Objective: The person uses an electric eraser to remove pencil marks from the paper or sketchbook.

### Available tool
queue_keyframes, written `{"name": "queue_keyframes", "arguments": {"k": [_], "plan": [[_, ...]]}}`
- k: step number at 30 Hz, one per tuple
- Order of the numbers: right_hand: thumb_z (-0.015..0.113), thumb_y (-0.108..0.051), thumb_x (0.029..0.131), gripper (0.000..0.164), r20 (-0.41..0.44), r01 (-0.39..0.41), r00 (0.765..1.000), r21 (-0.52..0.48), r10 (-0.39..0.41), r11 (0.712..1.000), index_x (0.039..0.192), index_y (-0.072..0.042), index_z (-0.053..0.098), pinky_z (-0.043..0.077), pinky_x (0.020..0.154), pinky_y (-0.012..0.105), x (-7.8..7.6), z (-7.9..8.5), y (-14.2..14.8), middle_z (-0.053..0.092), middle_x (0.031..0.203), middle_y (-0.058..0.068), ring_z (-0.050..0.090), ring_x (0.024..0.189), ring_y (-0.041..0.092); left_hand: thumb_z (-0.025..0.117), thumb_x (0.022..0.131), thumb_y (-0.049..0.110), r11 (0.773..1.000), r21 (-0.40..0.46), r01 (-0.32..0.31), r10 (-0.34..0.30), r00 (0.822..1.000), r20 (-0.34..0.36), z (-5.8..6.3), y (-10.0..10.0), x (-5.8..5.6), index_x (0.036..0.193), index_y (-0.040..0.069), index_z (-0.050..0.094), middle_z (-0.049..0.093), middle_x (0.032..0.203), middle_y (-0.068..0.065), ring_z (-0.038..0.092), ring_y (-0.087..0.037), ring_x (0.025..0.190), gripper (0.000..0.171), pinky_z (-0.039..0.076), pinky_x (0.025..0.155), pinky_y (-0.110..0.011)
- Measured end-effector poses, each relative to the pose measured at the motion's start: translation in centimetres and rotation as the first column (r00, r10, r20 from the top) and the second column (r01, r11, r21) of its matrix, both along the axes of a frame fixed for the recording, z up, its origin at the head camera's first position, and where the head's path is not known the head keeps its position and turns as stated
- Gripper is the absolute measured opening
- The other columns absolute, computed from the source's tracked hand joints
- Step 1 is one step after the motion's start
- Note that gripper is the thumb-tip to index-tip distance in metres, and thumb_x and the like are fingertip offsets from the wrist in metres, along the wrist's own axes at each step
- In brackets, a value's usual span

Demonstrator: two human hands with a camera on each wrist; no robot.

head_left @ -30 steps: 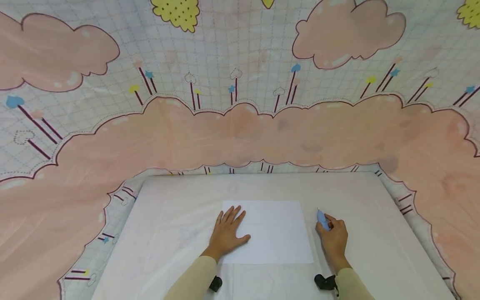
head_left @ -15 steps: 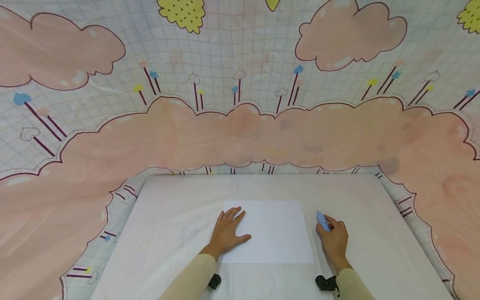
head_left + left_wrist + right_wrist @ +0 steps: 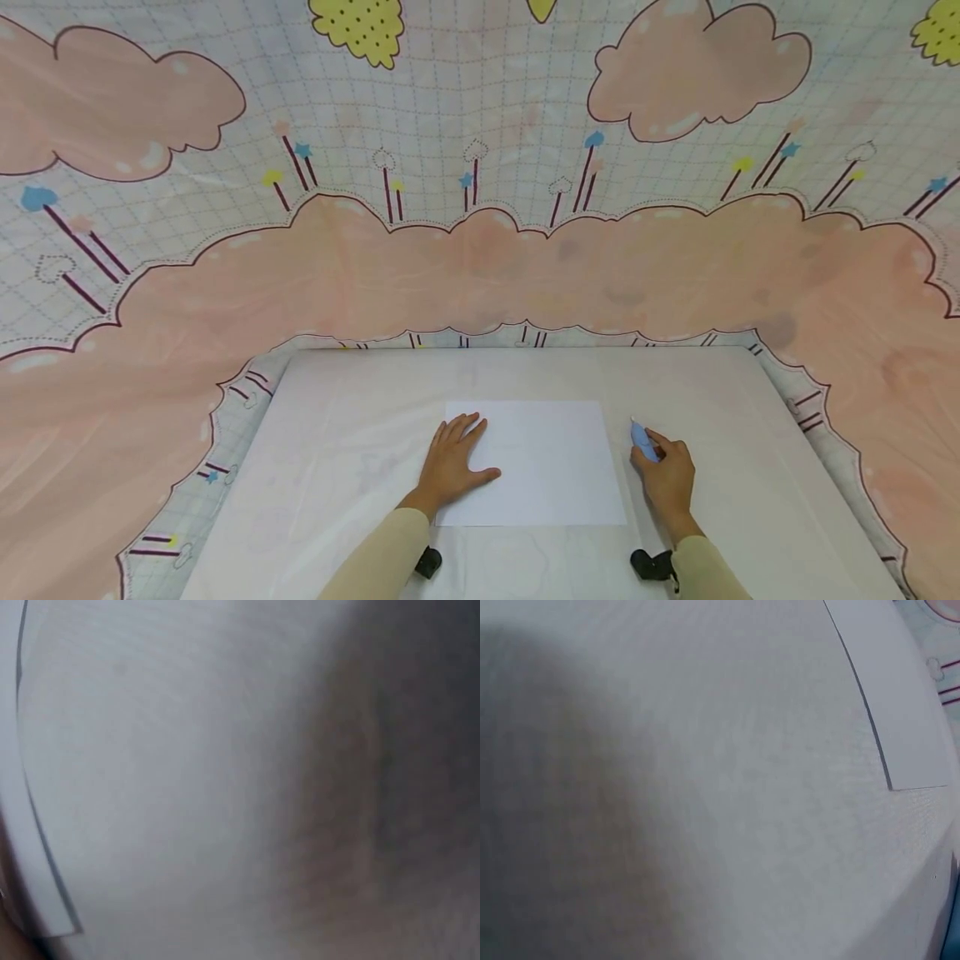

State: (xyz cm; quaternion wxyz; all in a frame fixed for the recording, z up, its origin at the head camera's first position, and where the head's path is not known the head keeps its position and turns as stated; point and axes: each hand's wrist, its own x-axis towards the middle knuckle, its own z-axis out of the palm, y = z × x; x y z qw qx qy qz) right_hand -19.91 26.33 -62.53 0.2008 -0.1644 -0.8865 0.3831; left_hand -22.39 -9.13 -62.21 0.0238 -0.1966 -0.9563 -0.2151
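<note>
A blank white sheet of paper (image 3: pixel 551 462) lies flat on the white-covered table. My left hand (image 3: pixel 452 467) rests on its left side, fingers straight and thumb spread toward the middle. Right of the sheet, my right hand (image 3: pixel 666 475) grips a small light-blue tube-like thing (image 3: pixel 643 440) with a narrow pale tip pointing away from me; its exact kind does not show. In the right wrist view the blue thing (image 3: pixel 951 937) shows only at the lower right edge, near a corner of the paper (image 3: pixel 900 705). The left wrist view catches a paper edge (image 3: pixel 34 885) at the left.
The table (image 3: pixel 360 400) has a white cloth cover. Behind it and along its sides hangs a patterned curtain (image 3: pixel 480 275) with peach clouds. Black wrist devices (image 3: pixel 652 565) sit at both sleeves.
The blue thing and my right hand shift very slightly left in the view. My left hand stays on the paper in nearly the same pose.
</note>
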Motion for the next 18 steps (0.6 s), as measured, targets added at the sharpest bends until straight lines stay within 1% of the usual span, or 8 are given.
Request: {"name": "queue_keyframes", "arguments": {"k": [5, 8, 11, 14, 15, 18], "plan": [[0.075, -0.007, 0.078, 0.039, 0.010, 0.003, 1.000, -0.005, -0.003, 1.000, 0.115, 0.003, 0.071, 0.038, 0.065, 0.026, 0.0, -0.1, -0.1, 0.056, 0.085, 0.014, 0.051, 0.075, 0.022, 0.066, 0.079, 0.068, 1.000, -0.016, -0.011, 0.010, 1.000, -0.014, -0.7, -0.2, -0.2, 0.149, 0.015, 0.045, 0.041, 0.155, -0.002, 0.030, -0.026, 0.145, 0.090, 0.016, 0.121, -0.051], [0.075, -0.006, 0.078, 0.039, 0.006, 0.002, 1.000, -0.005, -0.002, 1.000, 0.115, 0.003, 0.071, 0.038, 0.064, 0.027, 0.1, 0.0, -0.1, 0.056, 0.084, 0.014, 0.050, 0.074, 0.022, 0.064, 0.080, 0.069, 1.000, -0.012, -0.010, 0.009, 0.998, -0.056, -1.3, -0.3, -0.3, 0.148, 0.015, 0.047, 0.043, 0.153, -0.002, 0.032, -0.025, 0.144, 0.089, 0.020, 0.119, -0.052], [0.075, -0.006, 0.078, 0.039, 0.006, -0.007, 1.000, -0.006, 0.007, 1.000, 0.115, 0.004, 0.070, 0.037, 0.063, 0.027, 0.1, 0.2, -0.2, 0.056, 0.083, 0.014, 0.050, 0.074, 0.022, 0.063, 0.082, 0.068, 1.000, 0.009, -0.009, 0.010, 0.997, -0.079, -1.5, -0.4, -0.4, 0.147, 0.015, 0.048, 0.044, 0.152, -0.003, 0.034, -0.026, 0.142, 0.086, 0.022, 0.118, -0.052], [0.076, -0.007, 0.079, 0.041, 0.019, -0.025, 0.999, -0.009, 0.025, 1.000, 0.116, 0.006, 0.069, 0.037, 0.063, 0.028, 0.2, 0.5, -0.2, 0.055, 0.083, 0.015, 0.049, 0.073, 0.022, 0.063, 0.085, 0.063, 0.999, 0.054, -0.007, 0.010, 0.998, -0.064, -1.0, -0.7, -0.3, 0.146, 0.014, 0.048, 0.044, 0.151, -0.005, 0.036, -0.027, 0.141, 0.080, 0.024, 0.118, -0.053], [0.076, -0.009, 0.080, 0.042, 0.028, -0.030, 0.999, -0.012, 0.030, 0.999, 0.118, 0.006, 0.068, 0.037, 0.063, 0.028, 0.2, 0.6, -0.2, 0.054, 0.083, 0.015, 0.048, 0.073, 0.022, 0.065, 0.086, 0.059, 0.997, 0.073, -0.009, 0.013, 0.999, -0.048, -0.7, -0.8, -0.2, 0.146, 0.014, 0.048, 0.044, 0.152, -0.005, 0.037, -0.027, 0.142, 0.077, 0.023, 0.118, -0.053], [0.076, -0.013, 0.083, 0.044, 0.052, -0.040, 0.998, -0.007, 0.040, 0.999, 0.122, 0.005, 0.065, 0.037, 0.064, 0.029, 0.1, 1.1, 0.0, 0.052, 0.087, 0.015, 0.046, 0.075, 0.023, 0.067, 0.088, 0.052, 0.996, 0.091, -0.015, 0.019, 0.999, -0.043, 0.4, -1.3, -0.3, 0.145, 0.013, 0.050, 0.044, 0.151, -0.006, 0.039, -0.029, 0.140, 0.071, 0.024, 0.118, -0.053]]}}
